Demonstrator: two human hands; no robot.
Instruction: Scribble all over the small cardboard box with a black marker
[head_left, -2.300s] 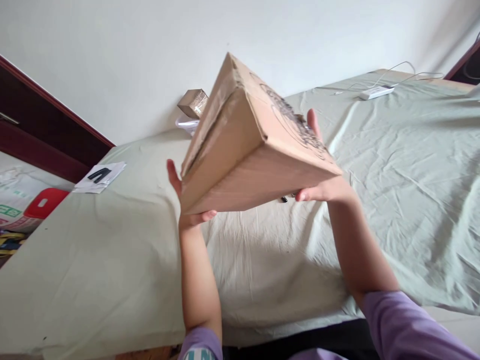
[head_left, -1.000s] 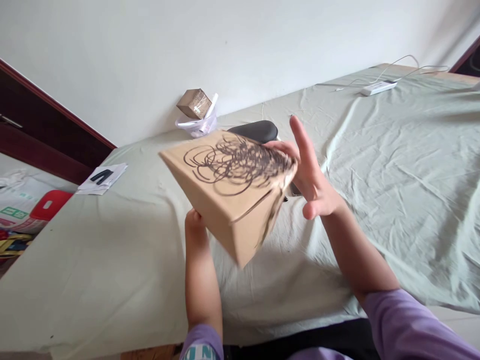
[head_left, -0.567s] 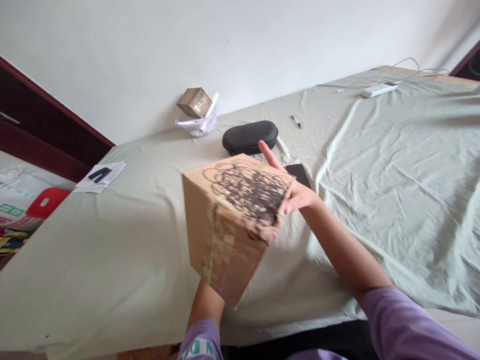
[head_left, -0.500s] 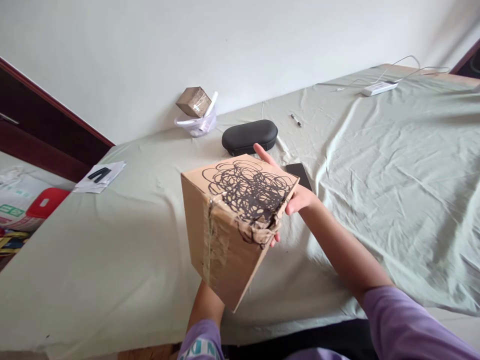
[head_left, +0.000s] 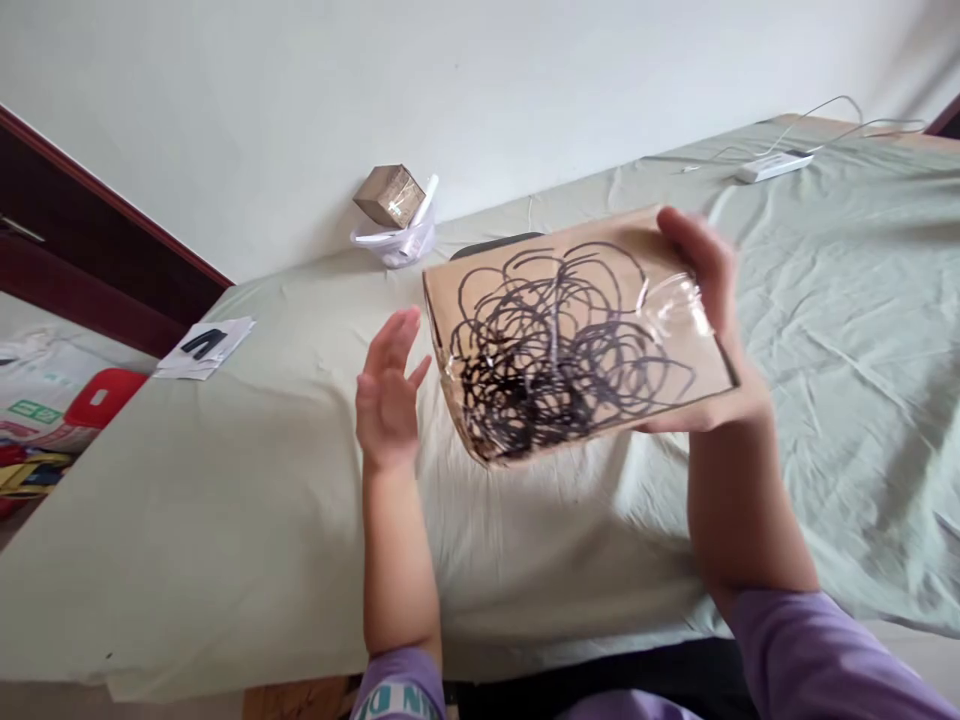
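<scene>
A brown cardboard box (head_left: 559, 335) is held up above the cloth-covered table, its face with black scribbled loops turned toward me. Clear tape shines on the right part of that face. My right hand (head_left: 712, 300) grips the box at its right end, thumb over the top edge and the palm near the lower right corner; its other fingers are mostly hidden. Just left of the box, apart from it, my left hand (head_left: 390, 390) is raised with fingers apart and nothing in it.
Behind the box, only the top of a black case (head_left: 495, 243) shows. A plastic bowl (head_left: 394, 245) holding a small taped box (head_left: 388, 195) stands by the wall. Papers (head_left: 206, 348) lie at the left edge, a power strip (head_left: 775, 167) at the far right.
The box has turned, bringing another scribbled face toward me, and moved right and up. My left hand, hidden behind the box before, has come away to its left. My right hand still holds it.
</scene>
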